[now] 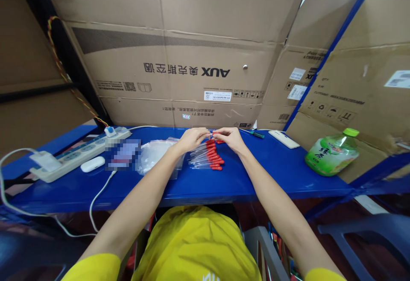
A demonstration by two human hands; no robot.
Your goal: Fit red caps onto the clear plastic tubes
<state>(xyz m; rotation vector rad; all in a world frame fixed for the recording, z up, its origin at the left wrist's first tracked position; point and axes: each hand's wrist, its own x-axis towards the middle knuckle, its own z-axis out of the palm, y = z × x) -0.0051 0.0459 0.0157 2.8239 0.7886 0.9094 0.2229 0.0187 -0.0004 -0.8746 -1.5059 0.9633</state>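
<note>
The left grip (194,139) and right grip (231,138) are clamped on one small red-ended piece (216,133). Red-ended clear tubes (211,157) lie on the counter (230,187), just nearside of both grips. Clear plastic bags (153,156) lie left of the left grip.

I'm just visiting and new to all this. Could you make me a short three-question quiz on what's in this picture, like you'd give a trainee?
1. Multiple choice: what colour are the ends on the right of the clear tubes lying on the table?
A) green
B) red
C) black

2. True or false: the bottle is on the person's right.

3. Short answer: which is nearer the plastic bags, the left hand or the right hand?

Key:
1. B
2. True
3. The left hand
</note>
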